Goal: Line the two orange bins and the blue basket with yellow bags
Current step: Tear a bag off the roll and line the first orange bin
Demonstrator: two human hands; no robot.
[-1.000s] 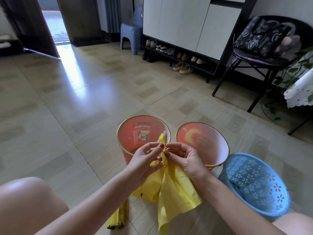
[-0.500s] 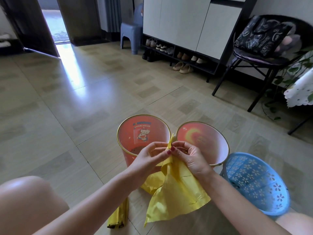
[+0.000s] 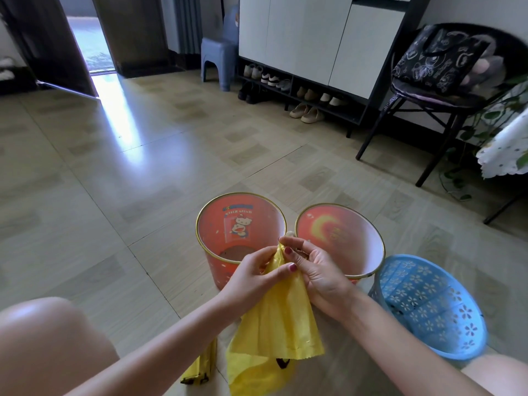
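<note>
Two orange bins stand side by side on the floor: the left orange bin [image 3: 225,224] with a cartoon print and the right orange bin [image 3: 343,232]. A blue basket [image 3: 428,304] with flower cutouts sits to their right. My left hand [image 3: 254,277] and my right hand [image 3: 317,267] both pinch the top edge of a yellow bag [image 3: 277,324], which hangs crumpled in front of the bins. A folded stack of yellow bags [image 3: 204,367] lies on the floor below my left arm. All three containers look unlined.
A shoe cabinet [image 3: 314,52] with several pairs of shoes stands at the back. A black chair [image 3: 428,95] holding a dark bag is at the right, a blue stool [image 3: 218,61] near an open doorway at the back. My knees frame the bottom corners.
My hands have dropped slightly and closed together on the bag's top edge. The bag has loosened and now hangs lower with a second layer showing beneath.
</note>
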